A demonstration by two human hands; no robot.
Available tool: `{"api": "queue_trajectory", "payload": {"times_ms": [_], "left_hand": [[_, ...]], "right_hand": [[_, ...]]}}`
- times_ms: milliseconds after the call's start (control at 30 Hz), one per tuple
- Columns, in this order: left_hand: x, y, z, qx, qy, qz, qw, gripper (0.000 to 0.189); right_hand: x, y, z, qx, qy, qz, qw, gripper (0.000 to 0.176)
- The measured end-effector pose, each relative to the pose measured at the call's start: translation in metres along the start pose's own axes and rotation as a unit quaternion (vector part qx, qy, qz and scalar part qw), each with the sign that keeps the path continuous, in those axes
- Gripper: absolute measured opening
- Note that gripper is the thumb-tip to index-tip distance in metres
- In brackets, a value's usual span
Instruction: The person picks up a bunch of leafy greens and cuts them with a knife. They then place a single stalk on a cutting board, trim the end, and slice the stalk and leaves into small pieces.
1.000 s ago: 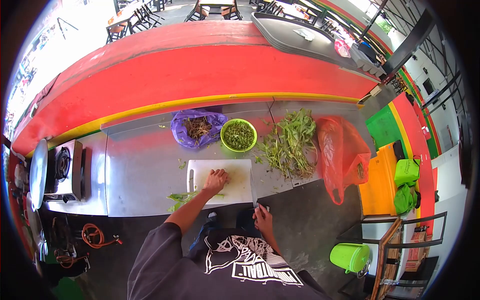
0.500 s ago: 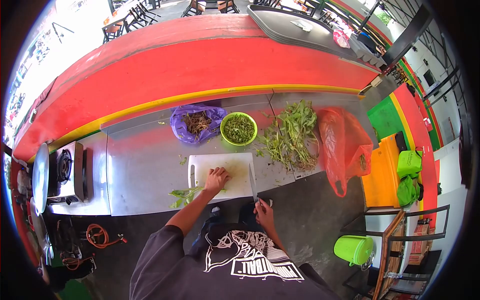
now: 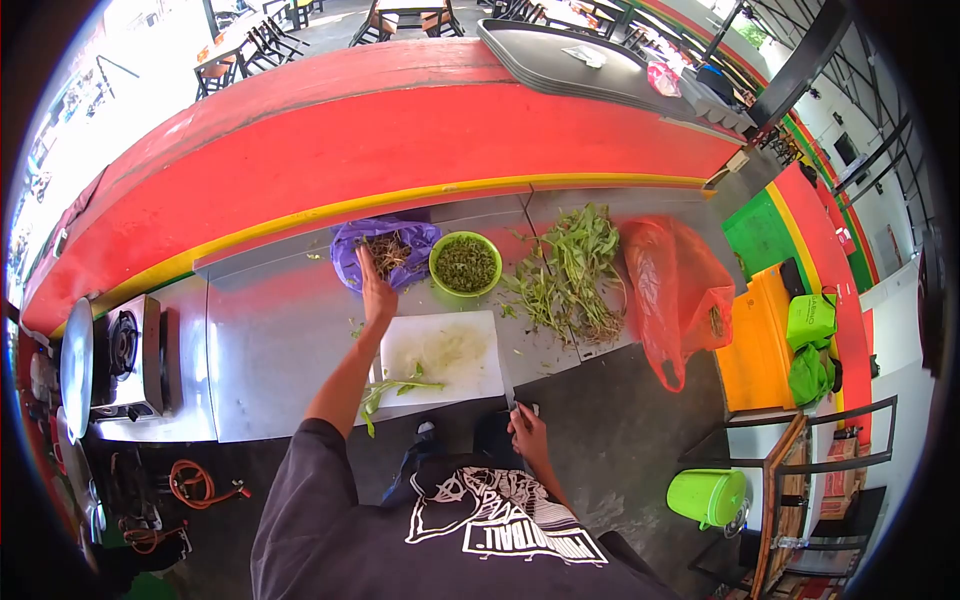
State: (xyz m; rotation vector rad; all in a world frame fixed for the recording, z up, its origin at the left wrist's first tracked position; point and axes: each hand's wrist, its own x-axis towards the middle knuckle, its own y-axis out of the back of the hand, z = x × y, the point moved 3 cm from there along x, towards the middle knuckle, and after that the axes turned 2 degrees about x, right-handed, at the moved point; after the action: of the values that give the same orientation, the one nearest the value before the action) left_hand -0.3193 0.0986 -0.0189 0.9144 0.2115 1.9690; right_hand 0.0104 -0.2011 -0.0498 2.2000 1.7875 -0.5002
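Observation:
My left hand [image 3: 376,290] reaches to the near edge of a purple plastic bag [image 3: 348,262] that holds brown roots and stems [image 3: 388,254]. Its fingers look extended, but whether anything is under them is hidden. By the right edge of the white cutting board [image 3: 470,345], my right hand [image 3: 527,432] grips a knife [image 3: 508,380] by its handle. A leafy green stem [image 3: 410,384] lies across the board's lower left part. Chopped greens fill a lime green bowl [image 3: 466,264] beside the purple bag. Uncut leafy greens [image 3: 575,260] lie to the bowl's right.
A red plastic bag [image 3: 672,290] rests at the counter's right. On the left stand a gas stove [image 3: 125,345] and a round metal pan [image 3: 77,365]. Behind the steel counter [image 3: 270,350] rises a red wall [image 3: 400,135] with grey trays [image 3: 590,65] on top.
My left hand has moved from the cutting board up to the purple bag. The leafy stem on the board has shifted. My right hand still holds the knife.

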Motion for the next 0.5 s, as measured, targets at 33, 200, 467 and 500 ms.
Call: {"api": "queue_trajectory", "payload": {"times_ms": [33,200,467,500], "left_hand": [[0.005,0.017,0.017,0.0,0.002,-0.001,1.0,0.087],[-0.043,0.009,0.018,0.066,-0.085,-0.309,0.945,0.056],[-0.17,0.059,0.026,0.044,-0.183,-0.424,0.886,0.02],[-0.173,0.061,0.026,0.046,-0.18,-0.423,0.887,0.02]], "right_hand": [[-0.001,0.0,0.001,-0.001,-0.002,0.0,1.0,0.041],[-0.001,0.006,0.01,-0.082,0.041,-0.025,0.995,0.041],[0.01,0.018,-0.014,-0.247,0.103,0.004,0.964,0.039],[0.013,0.02,-0.014,-0.249,0.124,0.06,0.959,0.039]]}}
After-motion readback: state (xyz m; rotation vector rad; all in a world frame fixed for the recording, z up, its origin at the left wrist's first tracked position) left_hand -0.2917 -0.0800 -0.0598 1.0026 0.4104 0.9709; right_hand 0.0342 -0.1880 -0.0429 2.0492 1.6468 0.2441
